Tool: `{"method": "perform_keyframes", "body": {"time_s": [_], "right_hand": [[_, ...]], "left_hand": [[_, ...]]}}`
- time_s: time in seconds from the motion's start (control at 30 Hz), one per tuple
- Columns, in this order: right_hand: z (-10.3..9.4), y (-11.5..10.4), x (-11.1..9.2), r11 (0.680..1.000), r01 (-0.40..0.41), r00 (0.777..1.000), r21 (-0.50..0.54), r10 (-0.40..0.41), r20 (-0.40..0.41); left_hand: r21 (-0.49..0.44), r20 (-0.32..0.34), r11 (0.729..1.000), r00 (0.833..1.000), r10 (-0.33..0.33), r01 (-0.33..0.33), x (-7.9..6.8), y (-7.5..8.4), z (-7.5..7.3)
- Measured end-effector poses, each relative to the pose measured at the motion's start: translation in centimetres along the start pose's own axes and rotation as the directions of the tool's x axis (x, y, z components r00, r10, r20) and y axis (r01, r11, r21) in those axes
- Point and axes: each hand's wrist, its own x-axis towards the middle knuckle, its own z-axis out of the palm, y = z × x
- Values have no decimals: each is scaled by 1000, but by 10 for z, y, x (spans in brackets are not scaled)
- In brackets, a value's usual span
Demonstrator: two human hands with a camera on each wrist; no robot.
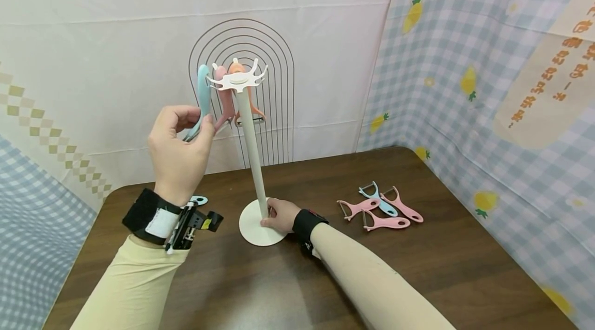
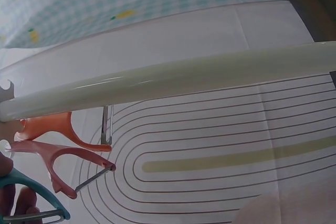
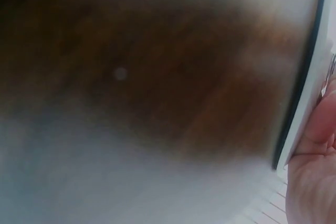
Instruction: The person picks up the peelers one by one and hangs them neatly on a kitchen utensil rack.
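Note:
A white rack stand (image 1: 251,144) rises from a round base (image 1: 254,232), with a ring of curved hooks (image 1: 238,80) on top. My left hand (image 1: 178,149) pinches a light blue peeler (image 1: 203,90), its handle end up beside the left hooks. In the left wrist view the blue peeler's blade (image 2: 34,216) shows at the lower left, by the fingertips. A pink peeler (image 1: 226,103) and an orange peeler (image 1: 253,108) hang from the hooks. Down at the base, my right hand (image 1: 282,215) grips the foot of the pole. The right wrist view is mostly blurred, with the thumb (image 3: 323,121) at its right edge.
To the right on the brown table (image 1: 316,180) lies a loose pile of pink peelers (image 1: 388,222) with a blue peeler (image 1: 385,207) among them. Part of another blue handle (image 1: 200,199) shows behind the left wrist. A white patterned cloth (image 1: 325,77) hangs behind the stand.

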Motion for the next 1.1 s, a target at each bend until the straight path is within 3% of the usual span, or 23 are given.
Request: {"method": "perform_keyframes", "body": {"time_s": [0.73, 1.0, 1.1], "right_hand": [[-3, -3, -3, 1000, -23, 1000, -4, 23, 0], [-2, -4, -4, 1000, -16, 1000, -17, 16, -1], [-3, -5, -5, 1000, -10, 1000, -26, 9, -4]], "left_hand": [[-14, 70, 999, 996, 50, -49, -10, -5, 6], [-87, 58, 982, 984, 171, -166, -19, -19, 2], [-101, 52, 978, 981, 187, -182, -25, -29, -5]]}}
